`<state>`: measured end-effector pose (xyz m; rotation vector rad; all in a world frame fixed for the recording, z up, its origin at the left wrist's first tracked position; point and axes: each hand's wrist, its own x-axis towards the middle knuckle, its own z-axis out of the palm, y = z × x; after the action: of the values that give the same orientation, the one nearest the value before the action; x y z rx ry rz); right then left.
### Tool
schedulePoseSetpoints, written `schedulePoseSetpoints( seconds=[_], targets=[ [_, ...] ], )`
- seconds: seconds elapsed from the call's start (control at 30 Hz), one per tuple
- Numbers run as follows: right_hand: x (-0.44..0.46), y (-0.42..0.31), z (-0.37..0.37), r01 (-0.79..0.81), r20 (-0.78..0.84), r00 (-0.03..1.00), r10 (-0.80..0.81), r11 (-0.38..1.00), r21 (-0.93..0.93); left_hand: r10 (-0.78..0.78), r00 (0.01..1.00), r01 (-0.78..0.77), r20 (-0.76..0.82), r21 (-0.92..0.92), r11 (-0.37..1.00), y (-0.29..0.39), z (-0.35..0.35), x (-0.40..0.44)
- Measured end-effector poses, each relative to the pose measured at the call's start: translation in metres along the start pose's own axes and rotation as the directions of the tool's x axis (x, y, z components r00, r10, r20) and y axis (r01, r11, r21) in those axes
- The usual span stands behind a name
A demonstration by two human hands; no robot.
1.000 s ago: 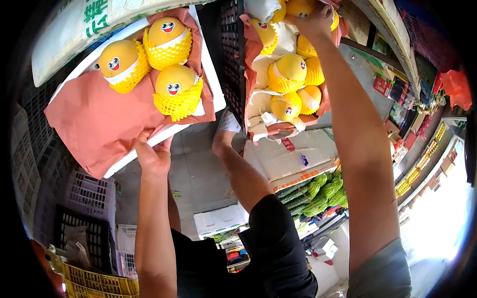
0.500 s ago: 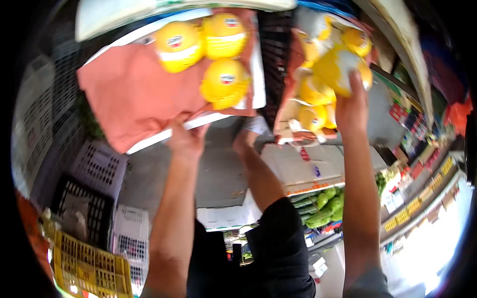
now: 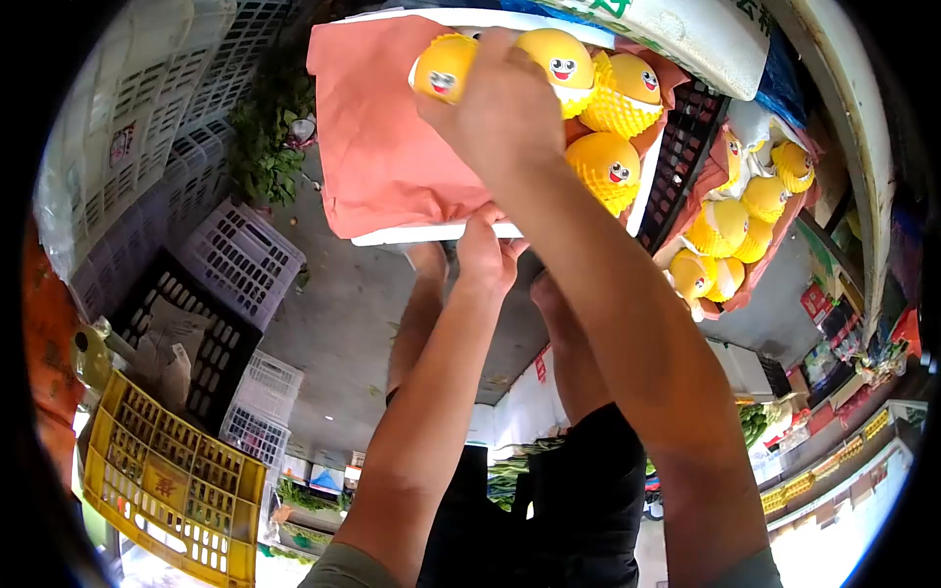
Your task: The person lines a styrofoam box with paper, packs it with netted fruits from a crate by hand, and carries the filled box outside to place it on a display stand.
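A white box [image 3: 431, 234] lined with red paper [image 3: 377, 127] lies in front of me. My left hand [image 3: 487, 253] grips its near edge, fingers closed on the rim and paper. My right hand [image 3: 510, 108] is over the box with its fingers on a yellow melon [image 3: 443, 71] bearing a smiley sticker. Three more melons with smiley stickers and yellow foam nets sit to the right: one at the back [image 3: 561, 67], one in the corner [image 3: 629, 86] and one nearer me [image 3: 604, 169].
At the right, a red-lined container holds several netted melons [image 3: 720, 227], beside a black crate [image 3: 683, 147]. White crates [image 3: 240, 260], a black crate [image 3: 186, 338] and a yellow crate [image 3: 176, 480] stand at the left. Leafy greens [image 3: 267, 137] lie behind.
My right hand has carried a melon from the right container to the white box. The view has turned, so both containers appear farther right. My left hand still grips the box edge.
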<state>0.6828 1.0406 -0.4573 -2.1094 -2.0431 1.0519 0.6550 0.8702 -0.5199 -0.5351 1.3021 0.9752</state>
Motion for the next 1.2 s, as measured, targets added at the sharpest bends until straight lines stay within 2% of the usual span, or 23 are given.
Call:
schedulePoseSetpoints(
  seconds=[0.03, 0.1, 0.17, 0.23, 0.3, 0.43, 0.5, 0.53, 0.57, 0.63, 0.7, 0.73, 0.77, 0.8, 0.83, 0.87, 0.9, 0.93, 1.03, 1.1, 1.13, 1.17, 1.2],
  targets=[
    [0.006, -0.005, 0.012, -0.003, -0.001, 1.0, 0.003, 1.0, -0.015, 0.003, 1.0, -0.003, 0.006, -0.002, 1.0, 0.001, -0.004, 0.002],
    [0.012, -0.01, 0.03, 0.121, -0.3, 0.929, -0.219, 0.942, -0.315, 0.01, 0.999, -0.009, 0.039, -0.018, 1.0, 0.001, -0.009, 0.009],
    [0.009, -0.009, 0.033, 0.121, -0.428, 0.875, -0.227, 0.958, -0.26, 0.017, 0.993, -0.012, 0.115, -0.039, 0.999, -0.002, -0.018, 0.018],
    [0.0, 0.003, 0.029, 0.128, -0.342, 0.914, -0.219, 0.955, -0.268, -0.003, 0.98, 0.014, 0.201, -0.054, 0.998, -0.002, -0.016, 0.022],
    [-0.004, 0.018, 0.04, 0.157, -0.455, 0.863, -0.22, 0.972, -0.172, -0.032, 0.97, 0.044, 0.242, -0.046, 0.998, 0.0, -0.01, 0.017],
    [0.008, 0.027, 0.025, 0.19, -0.428, 0.88, -0.205, 0.979, -0.078, -0.049, 0.976, 0.05, 0.212, 0.004, 0.999, 0.002, -0.006, 0.005],
    [0.007, 0.039, 0.005, 0.356, -0.419, 0.881, -0.219, 0.891, 0.282, -0.051, 0.992, 0.045, 0.118, 0.052, 0.998, 0.004, -0.014, 0.012],
    [-0.006, 0.046, -0.008, 0.42, -0.595, 0.784, -0.177, 0.857, 0.298, -0.053, 0.997, 0.048, 0.059, 0.076, 0.996, 0.007, -0.018, 0.019],
    [-0.016, 0.065, -0.024, 0.415, -0.596, 0.784, -0.175, 0.861, 0.294, -0.029, 0.997, 0.038, -0.071, 0.118, 0.992, 0.004, -0.023, 0.026],
    [-0.049, 0.113, -0.048, 0.535, -0.692, 0.692, -0.207, 0.79, 0.299, -0.049, 0.998, 0.055, -0.041, 0.171, 0.984, 0.005, -0.018, 0.019],
    [-0.078, 0.195, -0.072, 0.448, -0.668, 0.668, -0.328, 0.894, 0.01, -0.046, 0.997, 0.058, -0.07, 0.178, 0.982, 0.006, -0.012, 0.017],
    [-0.097, 0.232, -0.08, 0.29, -0.57, 0.797, -0.2, 0.954, 0.071, -0.035, 0.994, 0.054, -0.106, 0.182, 0.982, 0.007, -0.008, 0.014],
    [-0.108, 0.269, -0.095, 0.213, -0.544, 0.831, -0.116, 0.97, 0.12, -0.021, 0.99, 0.047, -0.14, 0.184, 0.982, 0.006, -0.005, 0.013],
    [-0.111, 0.315, -0.104, 0.122, -0.58, 0.805, -0.129, 0.991, -0.052, -0.013, 0.99, 0.042, -0.142, 0.198, 0.979, 0.005, -0.008, 0.015],
    [-0.114, 0.354, -0.118, -0.002, -0.546, 0.836, -0.047, 0.996, -0.088, -0.008, 0.99, 0.036, -0.143, 0.199, 0.979, 0.005, -0.009, 0.019],
    [-0.109, 0.386, -0.141, -0.148, -0.525, 0.849, 0.056, 0.98, -0.134, -0.009, 0.993, 0.031, -0.121, 0.183, 0.983, 0.006, -0.013, 0.021],
    [-0.097, 0.438, -0.152, -0.155, -0.585, 0.807, -0.087, 0.924, -0.351, -0.013, 0.995, 0.03, -0.103, 0.168, 0.985, 0.005, -0.016, 0.022],
    [-0.084, 0.449, -0.173, -0.267, -0.512, 0.859, 0.009, 0.861, -0.433, 0.003, 0.992, 0.02, -0.123, 0.186, 0.982, 0.004, -0.013, 0.019],
    [-0.041, 0.517, -0.191, -0.323, -0.486, 0.873, 0.037, 0.792, -0.519, -0.002, 0.988, 0.033, -0.155, 0.197, 0.98, 0.004, -0.003, 0.012],
    [-0.021, 0.517, -0.19, -0.431, -0.304, 0.901, 0.31, 0.726, -0.536, 0.042, 0.975, 0.007, -0.218, 0.219, 0.976, -0.001, 0.001, 0.013],
    [-0.014, 0.512, -0.191, -0.484, -0.236, 0.872, 0.428, 0.691, -0.536, 0.012, 0.987, 0.02, -0.159, 0.199, 0.98, 0.0, -0.004, 0.014],
    [-0.01, 0.508, -0.187, -0.552, -0.226, 0.828, 0.513, 0.676, -0.488, 0.017, 0.983, 0.02, -0.184, 0.202, 0.979, -0.002, -0.004, 0.015],
    [-0.006, 0.544, -0.171, -0.487, -0.307, 0.873, 0.378, 0.712, -0.506, 0.005, 0.984, 0.028, -0.177, 0.18, 0.983, -0.003, 0.0, 0.012]
  ],
)
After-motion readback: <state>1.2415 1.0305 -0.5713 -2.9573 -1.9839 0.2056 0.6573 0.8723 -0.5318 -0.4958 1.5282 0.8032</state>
